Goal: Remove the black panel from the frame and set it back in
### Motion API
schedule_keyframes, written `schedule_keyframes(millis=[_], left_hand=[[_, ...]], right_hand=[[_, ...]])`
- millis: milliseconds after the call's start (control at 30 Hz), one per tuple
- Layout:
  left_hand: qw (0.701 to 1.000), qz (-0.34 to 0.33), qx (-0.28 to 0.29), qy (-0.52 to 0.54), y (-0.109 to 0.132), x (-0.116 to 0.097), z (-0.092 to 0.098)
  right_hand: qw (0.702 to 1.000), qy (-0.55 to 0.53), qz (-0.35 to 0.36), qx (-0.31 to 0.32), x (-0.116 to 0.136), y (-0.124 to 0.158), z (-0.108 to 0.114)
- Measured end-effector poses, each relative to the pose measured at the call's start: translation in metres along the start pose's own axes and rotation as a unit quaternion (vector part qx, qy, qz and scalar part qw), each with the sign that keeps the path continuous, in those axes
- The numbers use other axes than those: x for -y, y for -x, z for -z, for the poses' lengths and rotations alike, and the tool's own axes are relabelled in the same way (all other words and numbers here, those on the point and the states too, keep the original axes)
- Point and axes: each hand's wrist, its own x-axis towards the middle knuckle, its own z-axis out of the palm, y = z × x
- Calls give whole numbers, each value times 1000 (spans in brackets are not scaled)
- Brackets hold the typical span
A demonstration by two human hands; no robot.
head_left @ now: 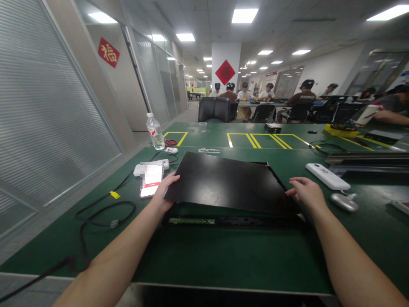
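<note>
My left hand [166, 192] grips the left edge of a flat, glossy black screen panel [226, 181], its thumb on top. That panel lies tilted, its left side raised above a dark frame [255, 221] on the table. Along the near bar of the frame shows a thin green circuit board strip [191, 221]. Just off the panel's right edge is my right hand [305, 192], its fingers apart and slightly bent; I see nothing held in it. The panel hides most of the frame's inside.
Left of the panel are a lit phone [151, 181], a water bottle [155, 132] and a looped black cable [105, 221]. To the right lie a white power bank [327, 176], a silver mouse [344, 202] and long dark strips [367, 164]. Several people sit at tables behind.
</note>
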Motion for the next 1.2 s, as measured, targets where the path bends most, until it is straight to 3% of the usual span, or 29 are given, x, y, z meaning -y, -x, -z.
schedule_keyframes(millis=[567, 1200], left_hand=[[1000, 5, 14, -12, -10, 6, 11], [1000, 9, 12, -25, -11, 10, 10]], right_hand=[[999, -20, -33, 7, 1, -1, -1], [999, 49, 10, 6, -13, -13, -2]])
